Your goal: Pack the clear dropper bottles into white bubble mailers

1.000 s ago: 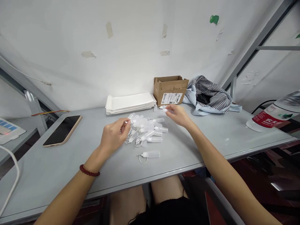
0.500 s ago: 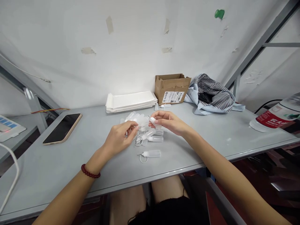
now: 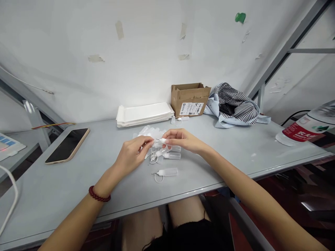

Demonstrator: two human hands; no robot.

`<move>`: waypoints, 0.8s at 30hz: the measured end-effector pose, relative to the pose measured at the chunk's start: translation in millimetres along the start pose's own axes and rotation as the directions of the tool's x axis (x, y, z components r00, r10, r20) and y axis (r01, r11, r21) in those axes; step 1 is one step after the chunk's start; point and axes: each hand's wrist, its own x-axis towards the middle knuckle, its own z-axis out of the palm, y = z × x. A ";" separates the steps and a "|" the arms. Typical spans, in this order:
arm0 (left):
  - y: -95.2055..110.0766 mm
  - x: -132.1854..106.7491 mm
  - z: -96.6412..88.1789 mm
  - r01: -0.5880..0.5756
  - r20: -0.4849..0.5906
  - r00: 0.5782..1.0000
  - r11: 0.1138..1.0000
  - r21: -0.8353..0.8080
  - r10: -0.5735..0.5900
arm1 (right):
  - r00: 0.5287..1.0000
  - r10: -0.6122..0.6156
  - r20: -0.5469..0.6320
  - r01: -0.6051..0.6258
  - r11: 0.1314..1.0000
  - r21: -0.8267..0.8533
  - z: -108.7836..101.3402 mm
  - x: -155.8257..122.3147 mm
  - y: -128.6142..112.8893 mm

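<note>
My right hand (image 3: 183,140) grips a white needle-tip squeeze bottle (image 3: 162,141), its thin metal needle pointing left. Most of that bottle is hidden by the fingers. Close to the needle's tip, my left hand (image 3: 134,150) is closed in a pinch; what lies between thumb and forefinger is too small to make out. Beneath and behind both hands lies a heap of translucent bottles (image 3: 149,131). Nearer the table edge, one needle-tip bottle (image 3: 169,172) with a looped cap strap lies on its side.
At the back stand a stack of white trays or envelopes (image 3: 145,113), an open cardboard box (image 3: 191,99) and a striped cloth bundle (image 3: 235,104). A phone (image 3: 67,145) lies left on the grey table (image 3: 104,212). A large water bottle (image 3: 306,129) is at the right.
My right hand has moved left and slightly down, turning the bottle so its needle now points at my left hand's fingertips. My left hand stays closed in nearly the same place.
</note>
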 end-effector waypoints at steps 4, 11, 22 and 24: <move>1.8 0.7 0.6 -0.012 0.020 1.000 0.999 -0.039 0.012 | 1.000 -0.005 0.003 0.005 1.000 -0.024 1.5 0.0 -0.4; 6.1 2.1 0.1 0.006 0.038 0.999 0.997 -0.076 -0.003 | 1.000 0.008 0.016 -0.007 0.996 -0.089 3.5 -1.3 -2.5; 4.9 1.4 0.7 0.001 0.039 0.999 0.998 -0.069 0.002 | 1.000 0.022 0.021 -0.020 0.995 -0.102 2.6 -2.4 -3.8; 4.6 1.0 0.7 0.007 0.040 0.999 0.998 -0.070 -0.005 | 1.000 0.020 0.018 -0.018 0.994 -0.108 2.8 -2.7 -4.8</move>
